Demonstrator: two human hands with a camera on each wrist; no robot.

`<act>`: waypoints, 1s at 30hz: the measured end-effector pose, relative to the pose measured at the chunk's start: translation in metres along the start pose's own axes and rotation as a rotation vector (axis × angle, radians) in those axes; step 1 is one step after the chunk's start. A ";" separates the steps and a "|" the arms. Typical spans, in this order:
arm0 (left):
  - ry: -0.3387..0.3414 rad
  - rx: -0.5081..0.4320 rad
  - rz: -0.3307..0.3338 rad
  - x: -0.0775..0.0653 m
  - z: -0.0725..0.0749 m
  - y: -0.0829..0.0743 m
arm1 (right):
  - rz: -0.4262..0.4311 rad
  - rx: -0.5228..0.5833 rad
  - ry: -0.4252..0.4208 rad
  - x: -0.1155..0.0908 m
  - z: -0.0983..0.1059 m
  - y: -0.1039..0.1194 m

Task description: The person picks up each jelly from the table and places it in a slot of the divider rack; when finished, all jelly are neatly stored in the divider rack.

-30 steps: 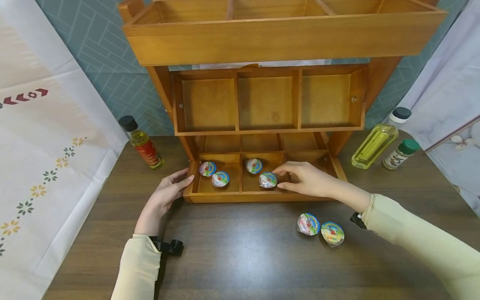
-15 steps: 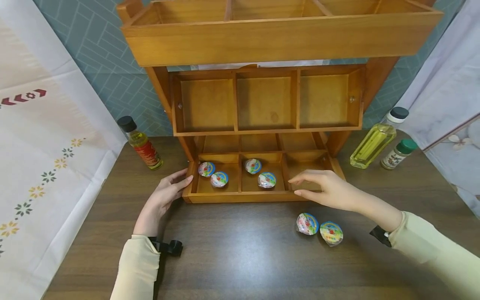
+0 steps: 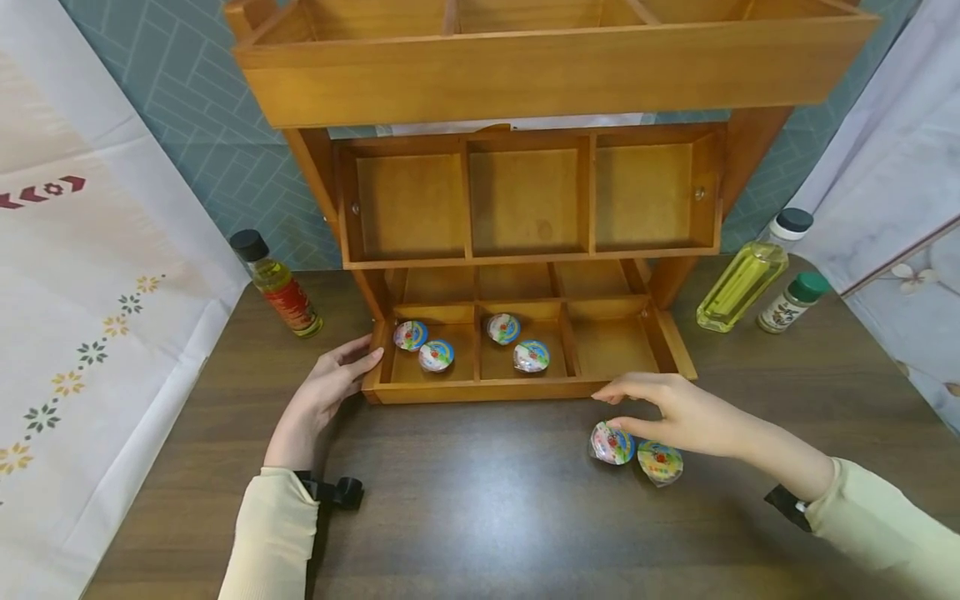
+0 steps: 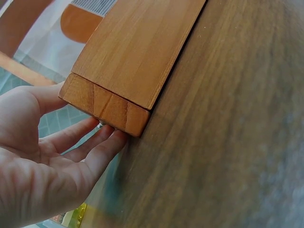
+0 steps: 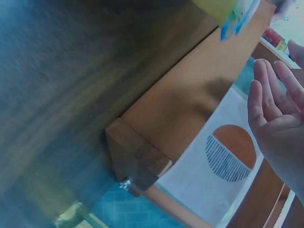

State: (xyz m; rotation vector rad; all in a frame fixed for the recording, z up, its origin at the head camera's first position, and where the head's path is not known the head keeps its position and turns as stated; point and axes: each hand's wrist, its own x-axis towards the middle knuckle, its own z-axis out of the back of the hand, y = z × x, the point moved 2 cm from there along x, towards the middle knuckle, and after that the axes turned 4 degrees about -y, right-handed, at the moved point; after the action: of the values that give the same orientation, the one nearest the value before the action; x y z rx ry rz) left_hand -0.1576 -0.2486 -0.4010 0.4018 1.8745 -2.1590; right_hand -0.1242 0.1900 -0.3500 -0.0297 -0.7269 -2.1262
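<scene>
Head view: right hand [image 3: 671,414], thumb apart, hovers over cup [image 3: 610,447].

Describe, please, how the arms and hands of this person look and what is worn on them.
Both arms have long, plain, pale-yellow sleeves. Beside the left cuff sits a black strap with a rounded black device; beside the right cuff, a black wrist piece shows. The left hand and right hand are bare, without gloves.
</scene>
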 end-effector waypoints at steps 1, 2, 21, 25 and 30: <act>0.001 0.000 0.000 0.000 0.000 0.000 | -0.007 -0.002 0.018 -0.002 -0.001 0.000; 0.003 0.002 0.000 0.000 0.000 -0.001 | -0.013 0.000 0.035 -0.004 -0.002 0.000; -0.001 0.000 0.004 0.000 0.000 0.000 | -0.039 -0.103 0.165 -0.020 -0.016 0.001; -0.001 0.002 0.000 0.001 0.000 0.001 | -0.028 -0.107 0.162 -0.019 -0.020 0.000; 0.001 -0.001 -0.003 0.001 0.000 0.001 | -0.025 -0.068 0.188 -0.016 -0.024 -0.002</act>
State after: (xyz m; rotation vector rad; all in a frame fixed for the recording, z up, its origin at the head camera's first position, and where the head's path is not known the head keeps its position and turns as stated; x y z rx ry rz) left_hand -0.1583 -0.2493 -0.4027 0.4004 1.8779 -2.1600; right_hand -0.1101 0.1910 -0.3751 0.1414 -0.5471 -2.1422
